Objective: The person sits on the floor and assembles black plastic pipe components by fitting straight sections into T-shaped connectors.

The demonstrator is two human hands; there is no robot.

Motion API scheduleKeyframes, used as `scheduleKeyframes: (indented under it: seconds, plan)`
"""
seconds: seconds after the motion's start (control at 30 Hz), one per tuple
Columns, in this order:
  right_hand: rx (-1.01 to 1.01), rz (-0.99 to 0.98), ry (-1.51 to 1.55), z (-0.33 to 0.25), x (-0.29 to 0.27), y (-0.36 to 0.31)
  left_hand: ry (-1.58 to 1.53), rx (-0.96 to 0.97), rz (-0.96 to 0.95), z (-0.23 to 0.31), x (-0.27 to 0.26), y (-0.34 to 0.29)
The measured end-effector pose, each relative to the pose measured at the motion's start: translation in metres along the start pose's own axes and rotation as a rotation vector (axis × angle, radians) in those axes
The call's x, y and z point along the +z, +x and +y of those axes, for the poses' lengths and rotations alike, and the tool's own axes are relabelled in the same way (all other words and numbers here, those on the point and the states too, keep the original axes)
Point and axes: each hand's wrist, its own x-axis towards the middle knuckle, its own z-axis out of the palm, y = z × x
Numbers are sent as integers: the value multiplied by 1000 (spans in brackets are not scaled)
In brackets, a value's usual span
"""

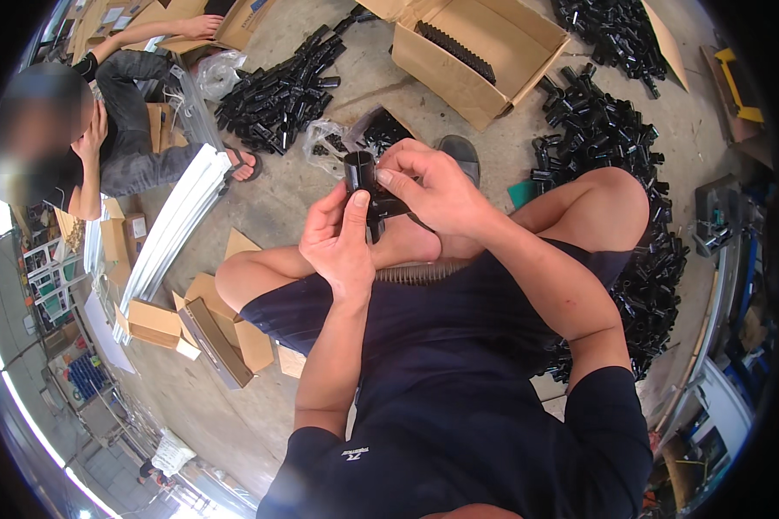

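My left hand [336, 235] is closed round a glossy black tubular fitting [359, 169], with its thumb pressed against the side. The fitting's round open end points up and away from me. Close against its right side is my right hand [428, 186], thumb and forefinger pinched together. Whatever lies between those fingertips is too small to make out. More black plastic shows below the fitting, between the hands, partly hidden by the fingers. Just beyond my hands is a small box of little black parts [383, 131], next to a clear plastic bag [325, 143].
Black fittings lie heaped at the right [601, 130] and far left [281, 91]. An open cardboard box [459, 82] with a row of black pieces stands ahead. At left are white metal strips [169, 229], opened cartons [212, 337] and a seated person [130, 164].
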Motion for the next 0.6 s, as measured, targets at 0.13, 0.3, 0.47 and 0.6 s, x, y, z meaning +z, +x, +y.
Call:
scheduleKeyframes:
  seconds: [0.13,0.3,0.47,0.6]
  plan:
    - [-25,4,139,-8,-1,-1,-18,-7,8,3,1,0]
    - [-65,5,44,-2,-2,2,-15,-5,11,1,1,2]
    - [-84,-7,-29,-8,-5,1,11,-13,-9,4,1,1]
    - [-43,-117,-66,-22,-13,2,-14,-26,9,1,-1,0]
